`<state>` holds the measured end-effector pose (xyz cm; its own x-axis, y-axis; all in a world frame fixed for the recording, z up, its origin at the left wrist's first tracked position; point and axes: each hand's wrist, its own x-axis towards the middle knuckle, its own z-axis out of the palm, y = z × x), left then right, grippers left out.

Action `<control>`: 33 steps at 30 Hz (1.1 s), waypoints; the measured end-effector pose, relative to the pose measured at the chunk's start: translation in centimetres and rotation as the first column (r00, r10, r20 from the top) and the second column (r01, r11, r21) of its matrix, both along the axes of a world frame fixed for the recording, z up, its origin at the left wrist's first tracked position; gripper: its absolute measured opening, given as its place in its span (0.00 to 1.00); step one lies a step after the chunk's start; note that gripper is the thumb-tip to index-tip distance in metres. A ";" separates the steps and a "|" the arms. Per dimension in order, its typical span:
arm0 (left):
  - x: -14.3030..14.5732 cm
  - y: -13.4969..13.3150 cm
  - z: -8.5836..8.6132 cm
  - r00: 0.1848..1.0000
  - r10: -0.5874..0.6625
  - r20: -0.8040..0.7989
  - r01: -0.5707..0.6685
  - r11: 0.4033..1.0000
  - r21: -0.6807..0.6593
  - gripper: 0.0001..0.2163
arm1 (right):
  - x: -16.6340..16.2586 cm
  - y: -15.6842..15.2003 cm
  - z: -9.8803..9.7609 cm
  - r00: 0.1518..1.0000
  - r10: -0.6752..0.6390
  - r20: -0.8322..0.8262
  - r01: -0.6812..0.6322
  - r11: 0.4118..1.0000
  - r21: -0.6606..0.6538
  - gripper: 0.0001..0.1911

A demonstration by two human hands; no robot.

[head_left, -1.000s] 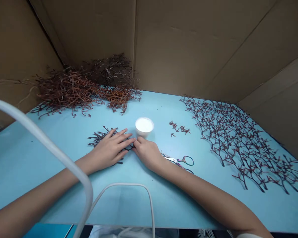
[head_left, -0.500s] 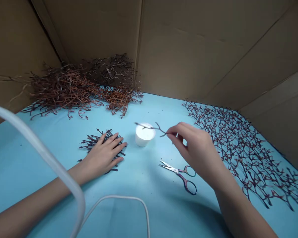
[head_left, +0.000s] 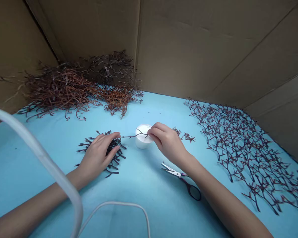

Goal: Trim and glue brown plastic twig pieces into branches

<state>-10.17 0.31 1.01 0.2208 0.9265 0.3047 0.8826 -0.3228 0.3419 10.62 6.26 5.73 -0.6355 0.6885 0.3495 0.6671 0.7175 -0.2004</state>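
Observation:
Between the thumb and fingers of my right hand [head_left: 167, 140] is the forked end of a thin dark twig [head_left: 132, 136], held level across the white cup [head_left: 142, 142]. The twig's far tip reaches the fingertips of my left hand [head_left: 96, 150]; whether they touch is unclear. My left hand is open, thumb apart from the fingers, over a small pile of dark twigs [head_left: 114, 155] that it partly hides. Scissors [head_left: 172, 171] with slightly parted blades lie beneath my right forearm, which covers one handle loop.
Reddish-brown branched twigs [head_left: 67, 89] are heaped at the back left against cardboard walls [head_left: 178, 53]. Many forked twigs [head_left: 238, 142] spread over the right of the blue surface [head_left: 129, 185]. Short pieces [head_left: 186, 136] lie beyond my right hand. A white tube [head_left: 47, 158] crosses the front left.
My right hand has moved left and slightly down, carrying the twig toward my left hand. My left hand has lifted its fingers from flat on the pile, thumb now apart.

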 end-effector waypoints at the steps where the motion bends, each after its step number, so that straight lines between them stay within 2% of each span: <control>1: 0.1 0.2 0.0 0.999 0.012 0.041 -0.013 0.999 0.032 0.17 | 0.0 0.0 -0.2 1.000 0.018 0.004 -0.018 1.000 0.013 0.11; 6: 0.6 0.7 -0.1 0.987 -0.044 0.157 0.033 0.997 0.068 0.13 | -0.2 0.1 -0.4 0.998 0.059 0.011 -0.060 0.995 0.082 0.12; 12: 0.8 0.5 0.1 0.956 0.027 0.291 -0.062 0.992 0.112 0.11 | -0.2 0.2 -0.6 0.996 0.092 0.021 -0.094 0.991 0.100 0.12; 19: 1.1 0.4 0.3 0.940 0.032 0.339 -0.077 0.990 0.120 0.09 | -0.3 0.2 -0.8 0.994 0.103 0.033 -0.106 0.984 0.140 0.12; 23: 1.3 0.3 0.7 0.917 0.064 0.393 -0.105 0.991 0.083 0.08 | -0.3 0.1 -0.3 0.990 0.130 -0.050 -0.117 0.971 0.208 0.12; 28: 2.0 0.4 2.6 0.872 0.105 0.479 -0.142 0.989 0.042 0.07 | 0.3 0.0 0.6 0.974 0.142 -0.175 -0.103 0.970 0.219 0.09; 30: 2.3 0.5 3.1 0.839 0.117 0.532 -0.129 0.991 -0.015 0.07 | 0.6 0.0 0.6 0.974 0.122 -0.191 -0.083 0.976 0.202 0.09; 33: 2.8 0.6 3.1 0.749 0.182 0.636 -0.094 0.981 -0.171 0.07 | 0.9 0.0 0.4 0.981 0.093 -0.173 -0.061 0.981 0.183 0.09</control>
<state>-7.40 0.93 4.15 -0.1209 0.9699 0.2113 0.4675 -0.1321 0.8741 11.50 6.24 6.11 -0.6003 0.5573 0.5737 0.5727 0.8002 -0.1780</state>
